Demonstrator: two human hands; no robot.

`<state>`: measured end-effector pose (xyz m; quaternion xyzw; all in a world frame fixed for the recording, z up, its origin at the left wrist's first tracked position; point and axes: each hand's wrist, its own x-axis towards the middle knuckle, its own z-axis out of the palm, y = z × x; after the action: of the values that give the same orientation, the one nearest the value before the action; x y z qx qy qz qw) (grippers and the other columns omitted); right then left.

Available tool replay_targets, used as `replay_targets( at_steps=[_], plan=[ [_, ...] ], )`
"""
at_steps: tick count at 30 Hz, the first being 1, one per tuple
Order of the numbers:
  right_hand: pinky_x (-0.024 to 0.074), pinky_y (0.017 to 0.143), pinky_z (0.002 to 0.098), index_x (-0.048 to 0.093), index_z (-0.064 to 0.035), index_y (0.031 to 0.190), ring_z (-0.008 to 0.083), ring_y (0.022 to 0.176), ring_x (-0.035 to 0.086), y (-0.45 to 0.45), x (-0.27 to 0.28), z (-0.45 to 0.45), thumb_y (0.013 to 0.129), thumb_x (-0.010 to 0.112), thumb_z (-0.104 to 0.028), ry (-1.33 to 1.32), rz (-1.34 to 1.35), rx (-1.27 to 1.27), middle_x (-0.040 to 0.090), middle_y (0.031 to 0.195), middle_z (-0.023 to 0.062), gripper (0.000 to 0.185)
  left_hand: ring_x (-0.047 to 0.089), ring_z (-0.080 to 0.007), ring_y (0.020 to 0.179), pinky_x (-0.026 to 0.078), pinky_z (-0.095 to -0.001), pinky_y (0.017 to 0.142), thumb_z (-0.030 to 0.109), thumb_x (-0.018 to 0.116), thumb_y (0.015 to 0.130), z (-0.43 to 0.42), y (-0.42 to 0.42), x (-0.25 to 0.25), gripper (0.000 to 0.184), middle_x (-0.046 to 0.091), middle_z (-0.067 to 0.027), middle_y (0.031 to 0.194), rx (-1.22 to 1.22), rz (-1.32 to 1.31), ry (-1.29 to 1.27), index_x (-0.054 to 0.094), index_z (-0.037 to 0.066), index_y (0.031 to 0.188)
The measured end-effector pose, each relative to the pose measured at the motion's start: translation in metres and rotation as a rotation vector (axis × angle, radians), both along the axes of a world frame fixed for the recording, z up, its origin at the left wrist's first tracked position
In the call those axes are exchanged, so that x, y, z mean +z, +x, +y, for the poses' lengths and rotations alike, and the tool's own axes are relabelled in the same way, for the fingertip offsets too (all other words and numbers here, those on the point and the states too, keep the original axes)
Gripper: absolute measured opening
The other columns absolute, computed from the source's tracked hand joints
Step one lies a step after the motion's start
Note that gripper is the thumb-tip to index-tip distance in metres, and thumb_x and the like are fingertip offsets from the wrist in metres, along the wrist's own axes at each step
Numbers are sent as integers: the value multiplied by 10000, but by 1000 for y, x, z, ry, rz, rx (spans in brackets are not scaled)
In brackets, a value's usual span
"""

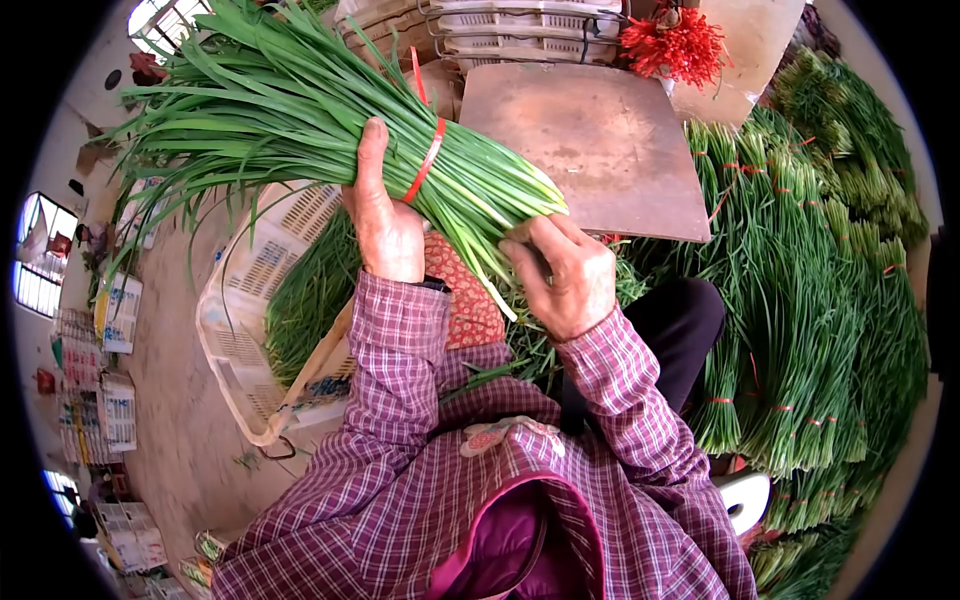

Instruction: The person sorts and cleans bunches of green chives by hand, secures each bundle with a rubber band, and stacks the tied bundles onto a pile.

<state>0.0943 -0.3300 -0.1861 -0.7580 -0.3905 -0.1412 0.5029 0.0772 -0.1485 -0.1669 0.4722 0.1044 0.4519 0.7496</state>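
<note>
A large bunch of garlic chives (pixel 300 120) is held up in front of me, leaves to the upper left and pale stem ends to the lower right. A red tie (pixel 427 160) circles its stems, one tail sticking up. My left hand (pixel 385 215) is closed around the bunch from below, thumb on top, just left of the tie. At the pale ends, my right hand (pixel 565 272) has its fingers curled and pinched on the stems; its fingertips are partly hidden. A few stems hang lower than the others beside it.
A flat brown board (pixel 590 145) lies ahead, with red ties (pixel 675 45) bundled behind it and stacked white crates (pixel 530 30) at the back. Tied chive bunches (pixel 790 330) are heaped to the right. A white plastic crate (pixel 235 340) containing greens stands at left.
</note>
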Motion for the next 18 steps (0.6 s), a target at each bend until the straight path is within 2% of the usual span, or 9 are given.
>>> replay_targets(
  at_steps=[2, 4, 6, 10, 14, 15, 16, 18],
  plan=[
    [507, 555, 367, 607, -53, 832, 280, 621, 625, -5, -2, -14, 797, 693, -74, 3, -35, -45, 611, 765, 90, 95, 483, -182, 1188, 410, -380, 1012, 366, 720, 837, -3, -3, 5, 644, 505, -58, 1306, -26, -34, -63, 478, 34, 1333],
    [509, 540, 339, 627, -51, 839, 250, 601, 628, -7, -7, -35, 798, 690, -59, -25, -23, -36, 617, 756, 84, 76, 481, -187, 1197, 393, -383, 1032, 404, 711, 845, 1, -7, 8, 674, 495, -60, 1324, -72, -34, -153, 461, 35, 1350],
    [510, 534, 319, 648, -47, 852, 226, 592, 628, -8, -11, -57, 793, 693, -35, -70, 2, -62, 614, 738, 82, 76, 477, -203, 1214, 386, -390, 1042, 449, 700, 848, 10, -5, 5, 711, 483, -61, 1347, -30, -54, -101, 444, 38, 1368],
    [519, 567, 317, 659, -32, 852, 235, 637, 652, -1, -27, -104, 796, 700, -14, -147, 29, -151, 644, 756, 95, 72, 466, -223, 1238, 379, -410, 1056, 486, 695, 845, 31, -15, 7, 743, 475, -62, 1374, -36, -78, -189, 432, 45, 1382],
    [522, 607, 347, 667, -61, 848, 281, 680, 657, 14, -49, -152, 796, 697, -48, -320, -40, -398, 651, 782, 90, 62, 519, -233, 1166, 415, -411, 1022, 513, 700, 832, 41, -23, 6, 712, 551, -63, 1299, 40, -122, -204, 490, 57, 1336],
    [516, 610, 367, 671, -75, 850, 301, 669, 642, 16, -50, -162, 798, 697, -96, -408, -11, -450, 643, 776, 78, 62, 533, -230, 1139, 426, -406, 1009, 521, 699, 829, 49, -25, 5, 691, 569, -60, 1276, -6, -145, -259, 515, 59, 1309],
    [512, 617, 379, 686, -92, 856, 294, 678, 636, 17, -49, -172, 801, 700, -143, -575, 95, -482, 633, 759, 64, 76, 548, -227, 1113, 437, -400, 997, 529, 699, 826, 57, -28, 1, 671, 586, -56, 1253, -54, -164, -315, 541, 61, 1281],
    [515, 658, 392, 697, -106, 940, 296, 757, 632, 16, -50, -172, 804, 699, -181, -628, 73, -416, 626, 791, 72, 155, 561, -219, 1088, 449, -391, 982, 547, 693, 823, 58, -29, -1, 658, 599, -50, 1235, -105, -162, -322, 562, 64, 1251]
  ],
)
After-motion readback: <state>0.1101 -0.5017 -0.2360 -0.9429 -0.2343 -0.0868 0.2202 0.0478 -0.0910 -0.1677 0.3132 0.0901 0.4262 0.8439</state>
